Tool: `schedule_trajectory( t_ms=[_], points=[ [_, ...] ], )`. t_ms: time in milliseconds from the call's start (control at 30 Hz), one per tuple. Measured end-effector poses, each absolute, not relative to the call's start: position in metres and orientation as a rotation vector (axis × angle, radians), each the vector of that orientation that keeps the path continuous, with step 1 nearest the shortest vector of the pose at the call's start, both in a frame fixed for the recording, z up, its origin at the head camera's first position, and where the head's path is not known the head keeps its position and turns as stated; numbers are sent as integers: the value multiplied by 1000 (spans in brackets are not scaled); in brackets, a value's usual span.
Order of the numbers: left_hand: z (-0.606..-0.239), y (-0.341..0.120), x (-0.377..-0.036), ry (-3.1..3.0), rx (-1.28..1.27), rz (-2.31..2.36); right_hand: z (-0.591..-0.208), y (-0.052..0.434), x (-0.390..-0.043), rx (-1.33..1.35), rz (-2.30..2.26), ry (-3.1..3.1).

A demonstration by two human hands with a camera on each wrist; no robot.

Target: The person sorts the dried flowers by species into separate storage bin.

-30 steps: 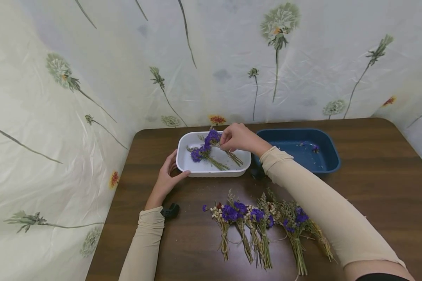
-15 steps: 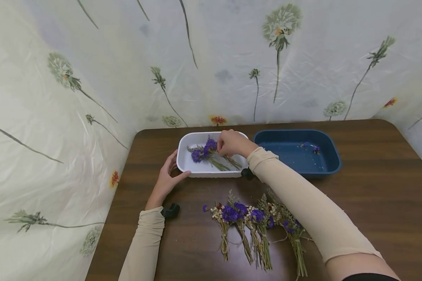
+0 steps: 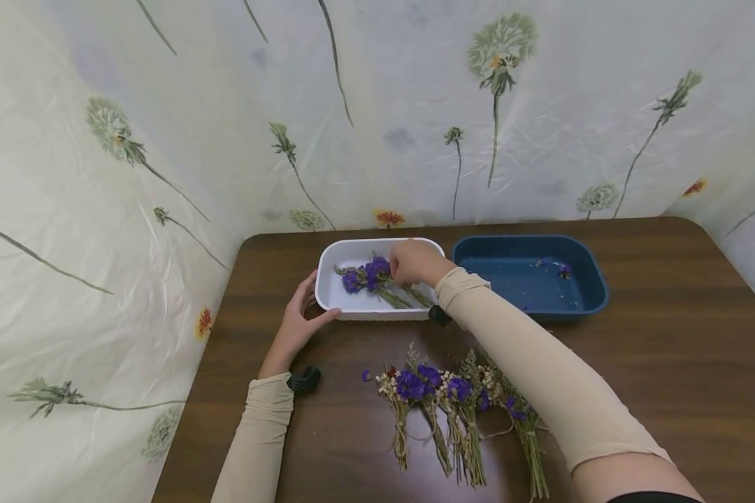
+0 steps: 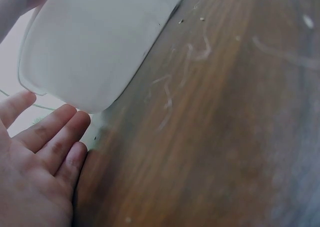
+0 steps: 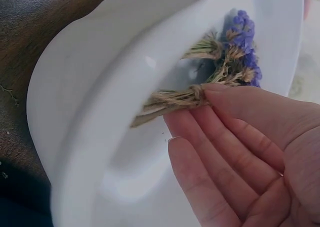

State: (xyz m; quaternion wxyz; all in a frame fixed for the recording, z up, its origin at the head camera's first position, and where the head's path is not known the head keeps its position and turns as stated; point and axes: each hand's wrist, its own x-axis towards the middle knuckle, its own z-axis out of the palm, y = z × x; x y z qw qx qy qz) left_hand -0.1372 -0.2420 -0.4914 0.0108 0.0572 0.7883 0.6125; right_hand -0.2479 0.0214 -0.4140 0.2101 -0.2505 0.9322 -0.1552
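A white tray (image 3: 331,296) stands at the back of the brown table (image 3: 667,363) with two small bunches of purple dried flowers (image 3: 366,274) lying in it. My right hand (image 3: 413,261) reaches into the tray. In the right wrist view its fingers (image 5: 235,137) lie almost straight, and the top one touches the twine-tied stems of a bunch (image 5: 196,97). My left hand (image 3: 300,316) rests open against the tray's near left corner (image 4: 95,52), with straight fingers (image 4: 50,137) beside the wall.
A dark blue tray (image 3: 596,299) with a few purple scraps stands right of the white one. Several tied bunches of dried flowers (image 3: 443,402) lie in a row on the near part of the table. A flower-printed sheet (image 3: 377,105) hangs behind and to the left.
My right hand has lowered the bunch from above the tray's far rim down into the white tray beside the other bunch, and its fingers have loosened. The left hand has stayed at the corner.
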Motion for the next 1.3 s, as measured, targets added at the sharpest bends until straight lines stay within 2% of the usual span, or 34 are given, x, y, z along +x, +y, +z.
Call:
schedule_trajectory(
  t_ms=[333,700,1300],
  points=[
    [-494,-241,-137,2469,180,1907,-418,20,-248,-668,-434,2545],
    [-527,-250,-148,2503,201,1902,-413,23,-248,-652,-449,2500],
    [-525,-251,-150,2529,211,1890,-390,45,-247,-657,-791,2485]
  ],
)
